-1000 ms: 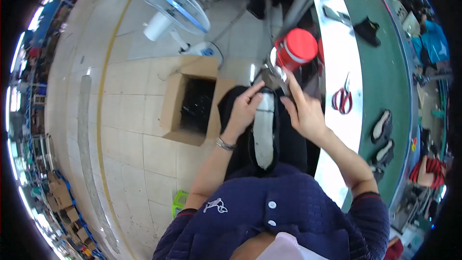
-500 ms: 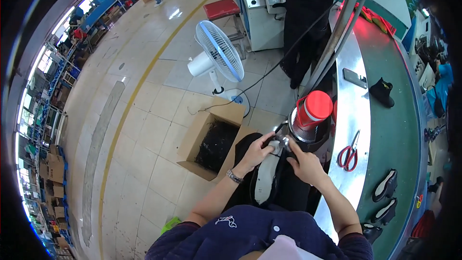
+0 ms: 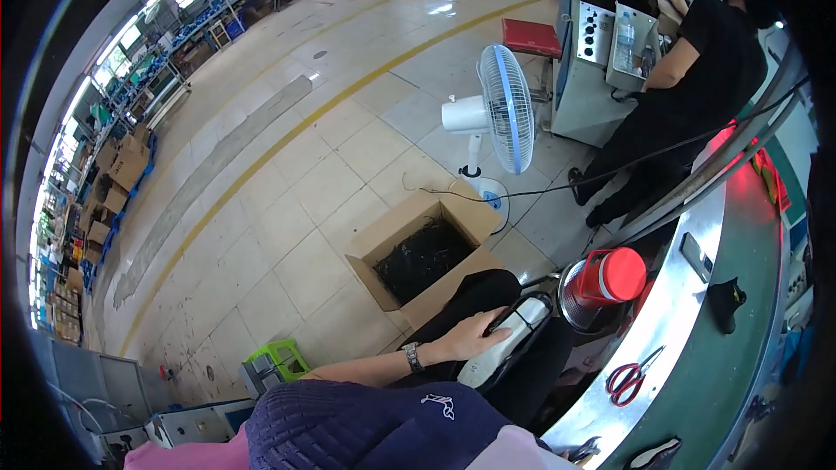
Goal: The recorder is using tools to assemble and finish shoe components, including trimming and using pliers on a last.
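A black shoe (image 3: 525, 313) with a pale sole lies across my lap, its sole turned upward. My left hand (image 3: 470, 339) is wrapped round its side, thumb hidden from sight. I cannot make out my right hand; the lower edge and my clothing cover that side. By the bench's steel edge, at the bottom of the picture, is a small dark, shiny metal object (image 3: 585, 450), partly cut off. Red-handled scissors (image 3: 629, 380) lie on the steel strip, to the right of my knees.
An open carton (image 3: 370, 274) with black material stands beyond my knees, with a fan (image 3: 505, 113) behind it. A red-lidded container (image 3: 614, 277) stands by the bench. A phone (image 3: 697, 257) and black shoe (image 3: 725, 303) lie farther along. A person in black (image 3: 710, 61) works at a machine.
My view has swung to the right and my right hand has left the shoe. The shoe has tilted toward the right, still in my left hand.
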Motion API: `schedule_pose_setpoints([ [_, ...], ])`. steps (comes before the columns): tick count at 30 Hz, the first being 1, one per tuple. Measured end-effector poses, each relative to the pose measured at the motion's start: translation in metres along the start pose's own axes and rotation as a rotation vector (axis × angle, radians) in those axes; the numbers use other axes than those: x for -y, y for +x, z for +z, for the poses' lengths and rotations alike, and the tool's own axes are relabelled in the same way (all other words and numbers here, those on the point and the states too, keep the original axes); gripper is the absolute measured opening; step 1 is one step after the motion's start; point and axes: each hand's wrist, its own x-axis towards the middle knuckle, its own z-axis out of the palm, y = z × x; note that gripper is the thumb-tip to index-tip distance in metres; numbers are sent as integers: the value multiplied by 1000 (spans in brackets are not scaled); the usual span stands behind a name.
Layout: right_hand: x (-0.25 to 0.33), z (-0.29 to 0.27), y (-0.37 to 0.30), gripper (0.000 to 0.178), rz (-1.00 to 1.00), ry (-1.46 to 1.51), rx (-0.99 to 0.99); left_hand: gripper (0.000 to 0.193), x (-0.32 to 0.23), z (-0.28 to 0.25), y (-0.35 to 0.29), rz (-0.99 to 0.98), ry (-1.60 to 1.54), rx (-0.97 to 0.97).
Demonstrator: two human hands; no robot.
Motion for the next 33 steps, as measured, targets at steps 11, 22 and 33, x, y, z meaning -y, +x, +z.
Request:
schedule_pose_setpoints([
  [11,19,71,133,46,29,40,-14,42,-21,-6,-36,35,346,-234],
  [22,20,-1,100,33,547,1006,563,34,-6,-29,-33,-6,96,-45],
  [33,183,-82,1,79,124,1063,1369,53,-12,30,-10,-14,-262,-192],
])
